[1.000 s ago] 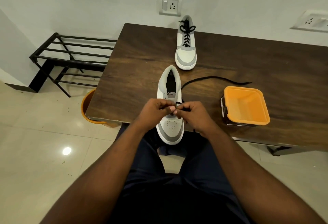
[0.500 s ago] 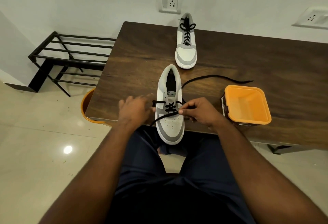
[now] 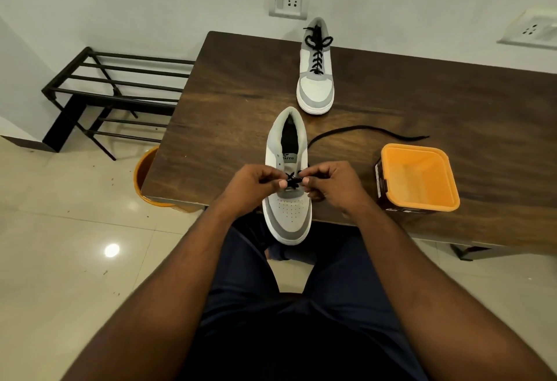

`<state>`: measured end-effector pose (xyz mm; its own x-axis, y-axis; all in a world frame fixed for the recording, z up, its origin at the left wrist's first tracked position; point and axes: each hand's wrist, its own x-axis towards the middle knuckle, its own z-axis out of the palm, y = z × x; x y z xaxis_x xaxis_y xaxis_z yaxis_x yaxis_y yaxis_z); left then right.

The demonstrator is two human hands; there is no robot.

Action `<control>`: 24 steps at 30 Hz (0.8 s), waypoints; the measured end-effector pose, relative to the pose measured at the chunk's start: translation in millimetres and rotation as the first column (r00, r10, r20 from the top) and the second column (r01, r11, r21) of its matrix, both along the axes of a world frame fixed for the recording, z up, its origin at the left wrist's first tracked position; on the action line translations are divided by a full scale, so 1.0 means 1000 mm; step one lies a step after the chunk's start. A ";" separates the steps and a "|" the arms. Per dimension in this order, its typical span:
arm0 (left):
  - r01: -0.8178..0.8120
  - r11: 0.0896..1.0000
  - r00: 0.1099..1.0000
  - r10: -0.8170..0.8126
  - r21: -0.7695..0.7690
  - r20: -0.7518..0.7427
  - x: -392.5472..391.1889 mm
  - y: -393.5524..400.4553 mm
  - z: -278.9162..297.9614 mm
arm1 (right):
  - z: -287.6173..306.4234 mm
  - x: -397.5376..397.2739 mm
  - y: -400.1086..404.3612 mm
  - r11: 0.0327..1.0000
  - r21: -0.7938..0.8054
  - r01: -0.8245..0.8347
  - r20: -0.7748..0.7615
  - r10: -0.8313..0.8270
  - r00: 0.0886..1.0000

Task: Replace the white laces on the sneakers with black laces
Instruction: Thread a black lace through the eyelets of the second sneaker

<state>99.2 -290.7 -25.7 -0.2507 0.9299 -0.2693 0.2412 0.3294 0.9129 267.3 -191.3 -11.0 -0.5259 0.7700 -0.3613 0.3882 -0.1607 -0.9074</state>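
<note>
A white and grey sneaker [image 3: 287, 214] stands at the near edge of the wooden table [image 3: 235, 103], toe toward me. A black lace [image 3: 358, 131] crosses its lower eyelets and its free end trails right over the table. My left hand [image 3: 254, 186] and my right hand [image 3: 334, 184] meet over the shoe's middle, each pinching the lace beside the eyelets. A second sneaker [image 3: 316, 79] laced in black and tied stands farther back.
An orange tub [image 3: 417, 178] sits on the table to the right of my hands. A black metal rack [image 3: 114, 91] stands on the floor at left, and an orange bucket [image 3: 143, 175] peeks from under the table's left edge.
My left hand had swung out left, pulling the lace taut. It has come back to the shoe's middle, and both hands pinch the lace close together again.
</note>
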 end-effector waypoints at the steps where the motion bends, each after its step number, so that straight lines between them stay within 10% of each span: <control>1: -0.009 0.999 0.998 0.007 0.033 0.069 0.003 0.003 0.001 | 0.000 -0.003 -0.002 1.000 0.003 -0.003 -0.017 0.003 1.000; 8: -0.204 0.978 0.979 0.203 0.037 0.030 0.011 0.017 -0.006 | -0.001 -0.010 0.005 0.987 -0.021 0.161 -0.118 -0.162 0.980; 13: -0.363 0.926 0.919 0.374 0.103 -0.124 0.014 0.027 -0.007 | -0.028 -0.018 0.020 0.946 0.177 0.272 0.089 -0.290 0.953; 24: -0.197 0.975 0.918 0.219 0.099 -0.331 0.022 0.045 -0.012 | -0.039 -0.028 0.010 0.965 0.100 0.242 0.014 -0.245 0.969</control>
